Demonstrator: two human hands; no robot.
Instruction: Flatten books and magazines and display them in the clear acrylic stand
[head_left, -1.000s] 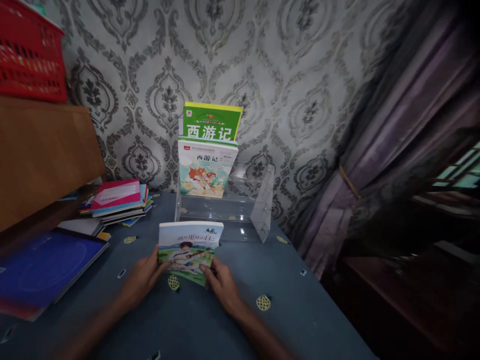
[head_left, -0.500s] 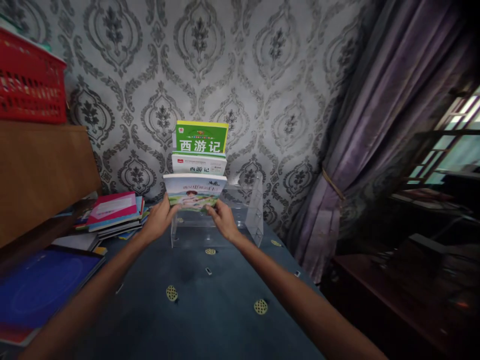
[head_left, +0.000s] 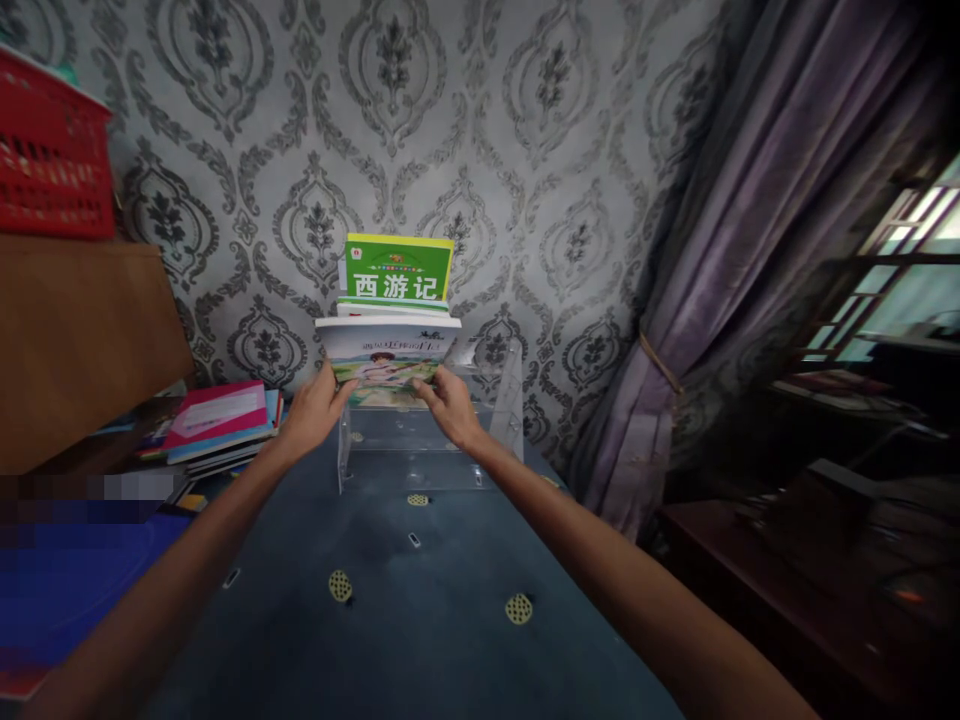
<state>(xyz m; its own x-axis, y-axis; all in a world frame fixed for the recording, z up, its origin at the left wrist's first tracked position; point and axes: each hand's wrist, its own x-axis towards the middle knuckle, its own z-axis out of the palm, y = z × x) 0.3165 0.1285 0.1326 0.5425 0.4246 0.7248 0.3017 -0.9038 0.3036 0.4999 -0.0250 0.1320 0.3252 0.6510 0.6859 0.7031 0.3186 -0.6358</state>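
Observation:
A paperback book with a painted cover of a figure in a hat is held between my two hands. My left hand grips its left side, thumb on the front cover. My right hand grips the lower right side the same way. The book is tilted, its white top edge facing me. Behind it, a green book with a yellow border stands upright, and white book edges show just in front of that one. Below and behind my hands is a clear tiered acrylic rack; its upper part is partly hidden.
Stacked books lie at the left, near a blue flat item. A red basket sits on a brown wooden box. Dark patterned cloth covers the table. A purple curtain hangs at the right.
Both hands have raised the held book slightly and tilted its top edge toward me. It now covers most of the white book behind it. The view has shifted a little.

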